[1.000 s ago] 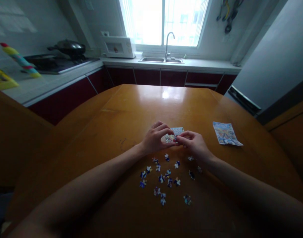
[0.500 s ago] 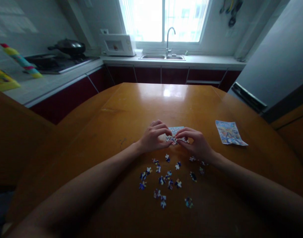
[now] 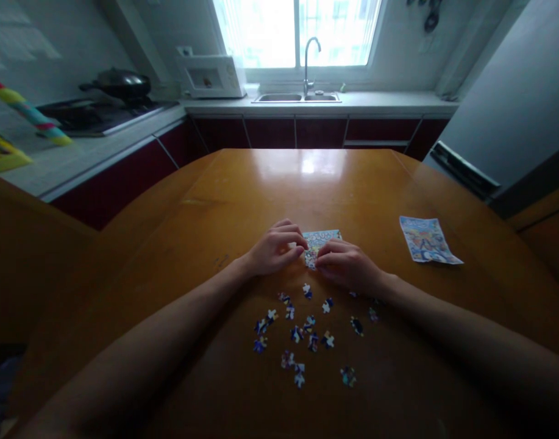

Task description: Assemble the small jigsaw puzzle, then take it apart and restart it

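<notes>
A small, partly assembled jigsaw puzzle (image 3: 324, 235) lies flat on the wooden table, its lower right covered by my right hand. My left hand (image 3: 277, 250) is at the puzzle's left edge, thumb and curled fingers closed against it. My right hand (image 3: 347, 266) rests over the lower right part, fingertips pinched together on the surface; whatever is between them is hidden. Closer to me lie several loose puzzle pieces, among them a white and blue piece (image 3: 307, 291), a dark piece (image 3: 356, 326) and a greenish piece (image 3: 347, 375).
A creased printed sheet (image 3: 428, 240) lies to the right on the wooden table (image 3: 242, 195). Beyond the table's far edge runs a counter with a sink (image 3: 279, 97), a white microwave (image 3: 213, 76) and a stove with a black pan (image 3: 121, 84). A fridge (image 3: 503, 103) stands at right.
My right hand has moved slightly down, and my left hand has shifted left, so more of the puzzle's printed face shows. The view has tilted a little.
</notes>
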### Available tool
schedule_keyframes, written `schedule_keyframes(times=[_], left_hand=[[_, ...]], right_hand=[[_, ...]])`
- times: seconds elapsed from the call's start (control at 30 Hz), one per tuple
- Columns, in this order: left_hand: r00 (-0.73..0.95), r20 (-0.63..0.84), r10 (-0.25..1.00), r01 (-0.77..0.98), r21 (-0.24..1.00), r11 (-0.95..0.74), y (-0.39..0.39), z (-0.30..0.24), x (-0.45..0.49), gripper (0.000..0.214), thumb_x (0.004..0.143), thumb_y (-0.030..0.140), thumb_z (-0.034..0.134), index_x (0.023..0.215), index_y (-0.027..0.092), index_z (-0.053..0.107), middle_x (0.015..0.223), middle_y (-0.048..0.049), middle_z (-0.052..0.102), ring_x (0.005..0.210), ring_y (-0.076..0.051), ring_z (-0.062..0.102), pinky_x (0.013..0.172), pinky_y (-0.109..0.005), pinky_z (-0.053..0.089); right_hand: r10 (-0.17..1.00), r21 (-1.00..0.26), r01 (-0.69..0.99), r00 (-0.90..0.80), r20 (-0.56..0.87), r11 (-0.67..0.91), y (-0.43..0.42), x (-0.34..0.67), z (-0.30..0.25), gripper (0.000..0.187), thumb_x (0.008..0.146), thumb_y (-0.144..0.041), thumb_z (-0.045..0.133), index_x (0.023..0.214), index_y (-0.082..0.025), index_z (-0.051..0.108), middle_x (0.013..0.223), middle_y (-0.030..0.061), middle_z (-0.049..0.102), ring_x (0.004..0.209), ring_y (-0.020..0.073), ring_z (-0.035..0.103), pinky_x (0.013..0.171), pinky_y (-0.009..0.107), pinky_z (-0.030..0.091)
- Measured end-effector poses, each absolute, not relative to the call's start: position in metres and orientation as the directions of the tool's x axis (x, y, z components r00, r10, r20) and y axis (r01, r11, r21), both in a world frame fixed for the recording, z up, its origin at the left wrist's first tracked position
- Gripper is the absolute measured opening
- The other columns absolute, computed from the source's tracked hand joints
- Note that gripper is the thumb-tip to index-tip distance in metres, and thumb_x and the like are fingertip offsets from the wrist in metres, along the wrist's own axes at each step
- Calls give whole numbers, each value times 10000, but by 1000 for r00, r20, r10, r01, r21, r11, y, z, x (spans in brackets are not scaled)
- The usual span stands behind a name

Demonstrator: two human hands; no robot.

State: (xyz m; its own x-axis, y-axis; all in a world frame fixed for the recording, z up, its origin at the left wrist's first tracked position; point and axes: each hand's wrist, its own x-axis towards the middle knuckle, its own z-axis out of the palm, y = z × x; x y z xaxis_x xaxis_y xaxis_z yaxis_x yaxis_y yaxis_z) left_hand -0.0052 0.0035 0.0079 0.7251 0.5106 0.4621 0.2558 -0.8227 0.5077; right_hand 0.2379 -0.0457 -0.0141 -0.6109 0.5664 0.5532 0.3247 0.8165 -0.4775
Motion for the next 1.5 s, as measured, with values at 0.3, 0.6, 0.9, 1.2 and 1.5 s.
schedule_keyframes(times=[0.3, 0.6, 0.9, 1.2, 1.5], left_hand=[[743, 460, 487, 237, 499, -834, 6, 4, -3, 239, 957, 280, 516, 859, 177, 709, 838, -60, 667, 823, -191, 551, 818, -348, 439], [809, 406, 424, 217, 464, -859, 6, 2, -4, 236, 883, 225, 557, 761, 209, 758, 754, -34, 617, 785, -176, 514, 796, -336, 411], [826, 388, 408, 222, 442, -869, 5, 3, -4, 272, 847, 188, 548, 614, 188, 688, 711, -27, 592, 762, -169, 488, 784, -338, 397], [865, 347, 364, 185, 453, -872, 5, 3, -3, 214, 869, 201, 584, 855, 252, 791, 750, -22, 618, 786, -174, 516, 799, -340, 413], [807, 430, 405, 185, 468, -864, 4, 4, -3, 233, 854, 195, 548, 753, 211, 757, 721, -32, 597, 755, -174, 498, 755, -331, 416]], right_hand=[[509, -276, 428, -699, 503, 861, -44, 234, -18, 161, 937, -193, 581, 849, -210, 715, 895, 42, 703, 829, 177, 582, 776, 337, 498], [538, -285, 457, -702, 466, 843, -44, 235, -18, 169, 938, -196, 584, 849, -245, 720, 942, 39, 689, 890, 181, 568, 784, 335, 493], [542, -286, 461, -699, 467, 840, -45, 235, -16, 167, 936, -198, 584, 847, -241, 719, 941, 39, 687, 881, 188, 555, 785, 345, 493], [549, -275, 476, -695, 464, 836, -45, 235, -17, 170, 938, -199, 577, 851, -236, 718, 928, 44, 681, 877, 190, 555, 780, 343, 491], [574, -317, 481, -639, 512, 817, -45, 238, -12, 138, 919, -193, 604, 855, -222, 723, 898, 52, 675, 861, 195, 550, 773, 352, 481]])
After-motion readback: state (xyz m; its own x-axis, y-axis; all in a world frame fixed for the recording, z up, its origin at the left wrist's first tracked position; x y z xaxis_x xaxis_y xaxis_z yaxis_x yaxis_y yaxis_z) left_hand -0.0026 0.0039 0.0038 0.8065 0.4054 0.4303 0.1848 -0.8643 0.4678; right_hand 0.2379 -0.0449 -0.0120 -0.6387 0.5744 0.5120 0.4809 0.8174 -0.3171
